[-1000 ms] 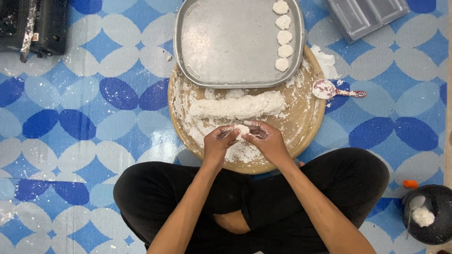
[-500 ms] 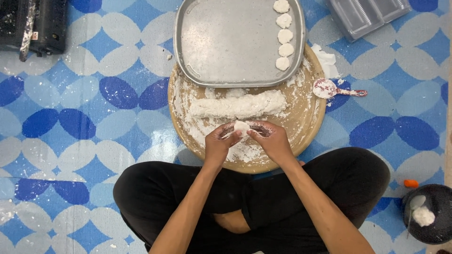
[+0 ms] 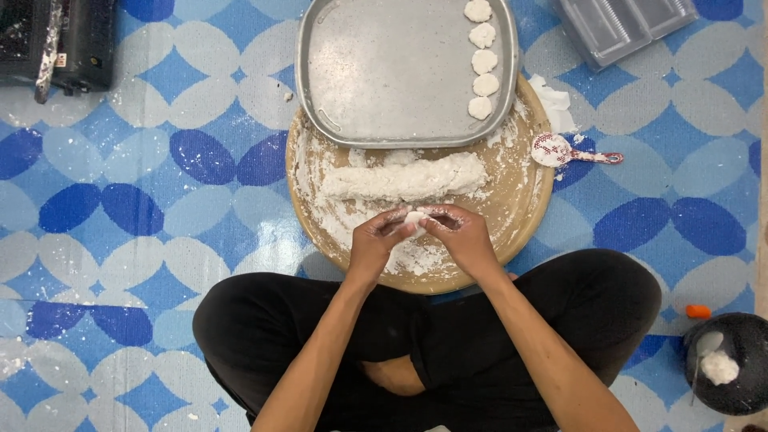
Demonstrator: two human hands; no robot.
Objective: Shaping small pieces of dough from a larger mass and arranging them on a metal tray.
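Observation:
My left hand (image 3: 378, 242) and my right hand (image 3: 459, 234) meet over the near part of a round wooden board (image 3: 524, 196), both pinching one small white dough piece (image 3: 414, 220) between the fingertips. Behind them on the floury board lies a long white dough log (image 3: 404, 179). A grey metal tray (image 3: 384, 72) rests over the board's far edge, with several flattened dough rounds (image 3: 482, 60) lined along its right side. I sit cross-legged in black trousers at the board's near edge.
A small patterned spoon (image 3: 560, 151) lies right of the board. A black bowl (image 3: 740, 376) with white dough and a spoon stands at the lower right, an orange cap (image 3: 698, 311) beside it. A grey container (image 3: 620, 24) sits top right, a black appliance (image 3: 56, 36) top left.
My hands have stayed over the same spot, and the fingers keep working the small dough piece, which now shows more between the fingertips.

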